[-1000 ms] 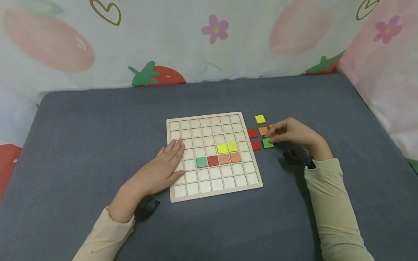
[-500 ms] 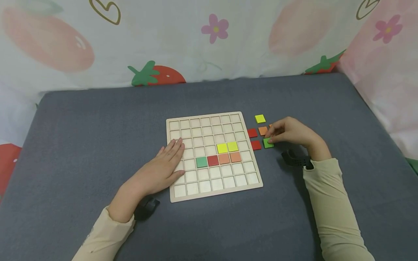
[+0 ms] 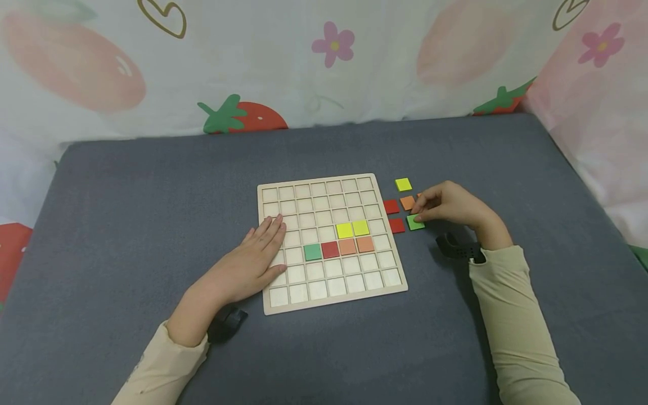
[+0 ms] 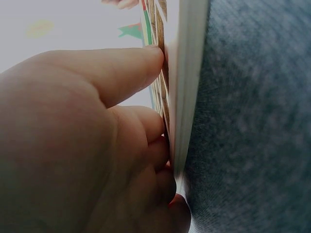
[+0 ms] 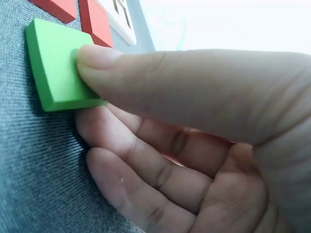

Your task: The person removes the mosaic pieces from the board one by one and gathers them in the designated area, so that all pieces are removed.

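Pinching: our right hand [image 3: 453, 209] has its fingers narrow on the green tile [image 3: 415, 224], just right of the board [image 3: 318, 289].
Left edge: our left hand [image 3: 253, 264] rests, fingers straight.
Compartments [image 3: 373, 280]: two yellow tiles [image 3: 344, 230]; nearer us, teal tile [image 3: 313, 252], red tile [image 3: 330, 249], two orange tiles [image 3: 347, 246].
Counter [image 3: 329, 360]: loose red [image 3: 397, 225], orange [image 3: 407, 203] and yellow [image 3: 403, 184] tiles.

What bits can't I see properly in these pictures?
Head view: the right hand hides most of an orange tile and a corner of the green tile.
Head view: the left hand covers part of the board.
Left wrist view: the board shows nearly edge-on, hiding most of its face.
Right wrist view: the top edge cuts off a red tile.
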### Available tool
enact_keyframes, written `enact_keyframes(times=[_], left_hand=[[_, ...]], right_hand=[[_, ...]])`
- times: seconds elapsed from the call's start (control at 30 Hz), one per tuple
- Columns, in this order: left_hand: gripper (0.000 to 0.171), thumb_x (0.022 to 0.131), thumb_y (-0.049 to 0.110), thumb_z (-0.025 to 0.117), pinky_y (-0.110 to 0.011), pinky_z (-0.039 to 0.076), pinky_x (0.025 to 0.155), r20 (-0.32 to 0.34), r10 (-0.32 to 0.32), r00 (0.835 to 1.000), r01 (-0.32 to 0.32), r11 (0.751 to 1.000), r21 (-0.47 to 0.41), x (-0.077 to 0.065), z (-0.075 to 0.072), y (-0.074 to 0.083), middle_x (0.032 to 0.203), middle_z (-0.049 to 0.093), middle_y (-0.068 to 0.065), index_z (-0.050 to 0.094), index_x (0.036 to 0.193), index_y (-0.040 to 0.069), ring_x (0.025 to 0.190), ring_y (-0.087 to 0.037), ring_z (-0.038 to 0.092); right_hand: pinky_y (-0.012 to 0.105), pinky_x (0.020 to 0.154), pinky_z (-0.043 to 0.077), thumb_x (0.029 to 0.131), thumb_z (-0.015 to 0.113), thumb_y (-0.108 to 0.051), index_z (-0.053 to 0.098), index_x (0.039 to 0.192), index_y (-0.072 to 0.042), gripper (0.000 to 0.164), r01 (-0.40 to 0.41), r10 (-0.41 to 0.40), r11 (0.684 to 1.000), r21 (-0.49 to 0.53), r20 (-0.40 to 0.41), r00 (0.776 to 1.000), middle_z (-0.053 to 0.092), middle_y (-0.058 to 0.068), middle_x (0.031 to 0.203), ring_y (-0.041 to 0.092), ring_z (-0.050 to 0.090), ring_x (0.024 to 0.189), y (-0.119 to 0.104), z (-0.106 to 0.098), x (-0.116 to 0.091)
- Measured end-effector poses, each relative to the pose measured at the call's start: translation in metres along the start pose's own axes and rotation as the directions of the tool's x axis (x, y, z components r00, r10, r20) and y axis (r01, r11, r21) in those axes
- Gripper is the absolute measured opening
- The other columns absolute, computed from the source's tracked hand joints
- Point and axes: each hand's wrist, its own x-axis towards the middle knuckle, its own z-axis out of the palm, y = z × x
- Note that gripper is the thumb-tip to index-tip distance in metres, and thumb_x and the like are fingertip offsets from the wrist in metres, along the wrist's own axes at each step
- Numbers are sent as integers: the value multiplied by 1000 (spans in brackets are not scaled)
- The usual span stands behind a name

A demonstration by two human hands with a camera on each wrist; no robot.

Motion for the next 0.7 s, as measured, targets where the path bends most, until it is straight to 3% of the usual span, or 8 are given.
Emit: enact_keyframes(times=[0.33,0.7], left_hand=[[69,99,30,47,-49,11,113,-5,1,1000,-1,1000,-3,-1,0,0,156,4,-18,14,148,-6,143,-31,2],[70,99,31,47,-49,11,114,-10,3,1000,-3,1000,6,0,1,-1,156,4,-17,13,148,-5,143,-31,1]], right_hand=[[24,65,50,79,74,-3,70,87,4,11,-13,12,999,-30,-26,1000,68,7,81,10,60,69,1,0,1],[25,66,51,79,74,-2,69,91,6,15,-12,12,1000,8,-12,1000,68,9,85,11,62,71,1,-1,-1]])
